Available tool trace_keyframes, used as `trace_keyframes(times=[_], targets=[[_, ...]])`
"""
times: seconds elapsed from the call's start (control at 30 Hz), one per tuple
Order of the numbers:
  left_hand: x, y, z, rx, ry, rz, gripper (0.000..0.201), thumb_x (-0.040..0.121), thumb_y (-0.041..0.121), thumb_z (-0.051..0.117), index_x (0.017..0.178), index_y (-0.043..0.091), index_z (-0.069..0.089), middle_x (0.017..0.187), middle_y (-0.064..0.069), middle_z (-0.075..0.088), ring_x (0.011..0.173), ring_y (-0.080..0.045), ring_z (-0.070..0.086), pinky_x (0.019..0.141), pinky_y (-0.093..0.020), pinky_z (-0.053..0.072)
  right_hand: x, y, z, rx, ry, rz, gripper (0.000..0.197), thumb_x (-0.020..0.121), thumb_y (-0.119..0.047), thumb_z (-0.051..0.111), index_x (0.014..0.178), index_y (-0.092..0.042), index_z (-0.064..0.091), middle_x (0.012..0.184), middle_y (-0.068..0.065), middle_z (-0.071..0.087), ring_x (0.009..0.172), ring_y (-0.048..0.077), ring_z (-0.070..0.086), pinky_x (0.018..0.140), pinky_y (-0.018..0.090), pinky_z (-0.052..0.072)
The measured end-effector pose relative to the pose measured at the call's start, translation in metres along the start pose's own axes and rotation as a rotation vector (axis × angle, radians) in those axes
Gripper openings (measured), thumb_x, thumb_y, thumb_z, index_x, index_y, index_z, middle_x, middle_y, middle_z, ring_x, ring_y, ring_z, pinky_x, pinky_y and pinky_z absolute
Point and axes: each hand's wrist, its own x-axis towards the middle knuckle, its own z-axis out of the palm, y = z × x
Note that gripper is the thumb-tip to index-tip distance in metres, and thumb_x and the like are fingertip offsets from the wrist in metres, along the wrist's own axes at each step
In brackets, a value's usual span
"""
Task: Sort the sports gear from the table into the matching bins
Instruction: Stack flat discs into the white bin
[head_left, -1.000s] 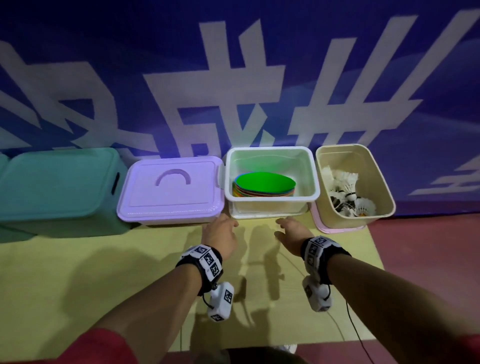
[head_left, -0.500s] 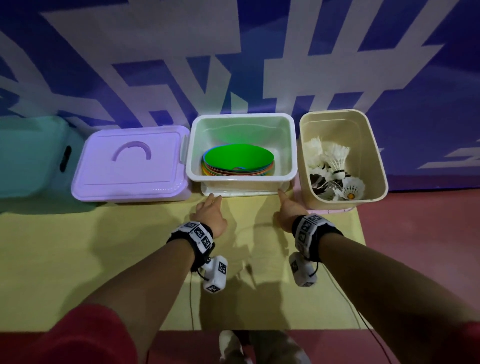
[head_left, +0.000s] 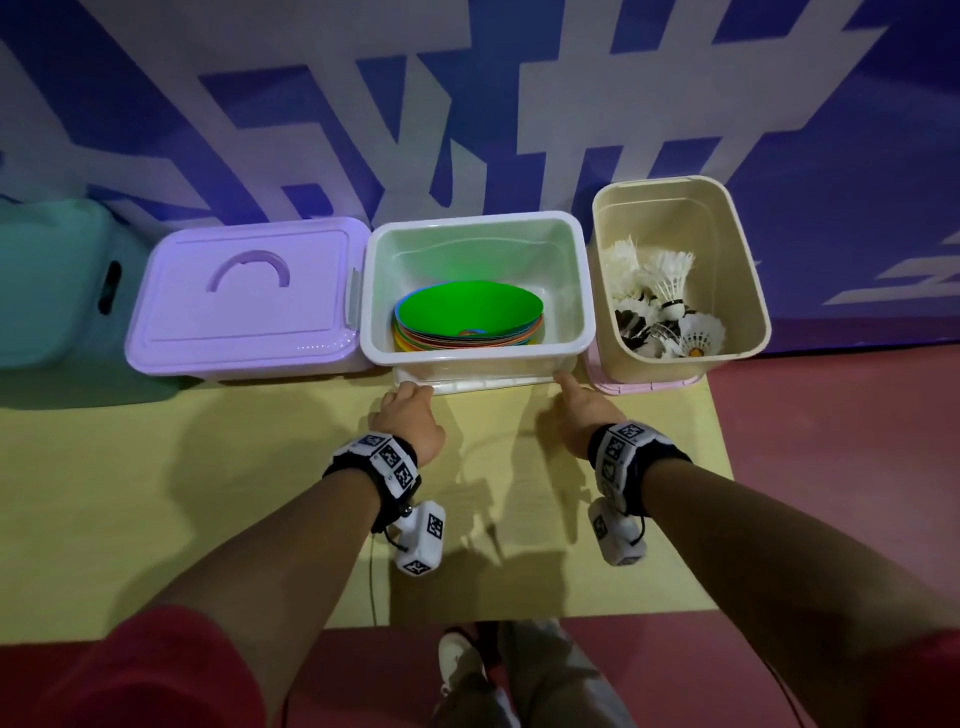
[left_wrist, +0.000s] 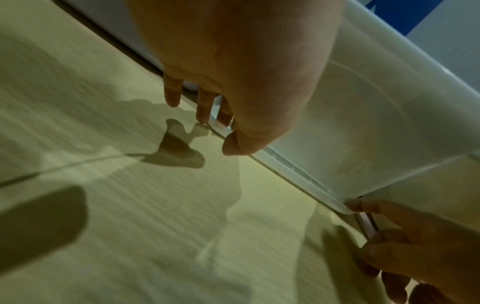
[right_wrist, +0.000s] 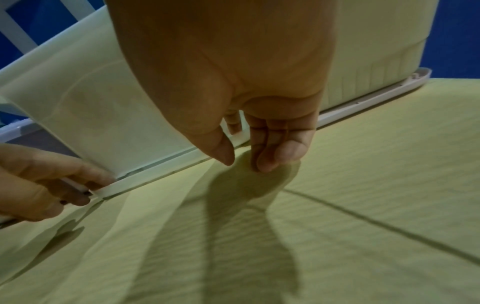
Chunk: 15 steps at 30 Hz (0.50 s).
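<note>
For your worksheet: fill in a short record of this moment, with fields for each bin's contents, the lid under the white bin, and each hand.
white bin: stack of flat discs, green on top
beige bin: shuttlecocks
purple bin: lid closed, contents hidden
white lid: under the white bin
left hand: fingers at the lid's left corner
right hand: fingers at the lid's right corner

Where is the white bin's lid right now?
Head view: the lid lies under the white bin, centre, both hands at its front corners.
</note>
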Motion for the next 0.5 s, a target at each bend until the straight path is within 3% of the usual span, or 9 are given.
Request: trace_keyframes(times=[0.17, 0.5], targets=[[-0.028, -0.012, 0.015, -0.003, -0.039, 0.041, 0.062, 0.087, 0.026, 0.053, 0.147, 0.026, 0.035, 0.15, 0.0, 0.031, 0.136, -0.026, 0.033, 0.111, -0.043, 0.033, -0.026, 0.008, 0.013, -0.011, -0.024, 0.025, 0.06, 0.092, -0.016, 0.046, 0.147, -0.029, 0.026, 0.132, 0.015, 0.055, 0.114, 0.032, 0.057, 0.094, 0.039, 0.048], [-0.097, -0.046, 0.054, -0.045, -0.107, 0.136, 0.057, 0.089, 0.022, 0.053, 0.145, 0.022, 0.042, 0.148, -0.003, 0.038, 0.133, -0.027, 0.04, 0.109, -0.038, 0.037, -0.107, 0.028, 0.061, 0.032, -0.08, 0.099, 0.051, 0.1, -0.013, 0.034, 0.148, -0.031, 0.032, 0.143, 0.015, 0.046, 0.121, 0.031, 0.054, 0.085, 0.027, 0.039]])
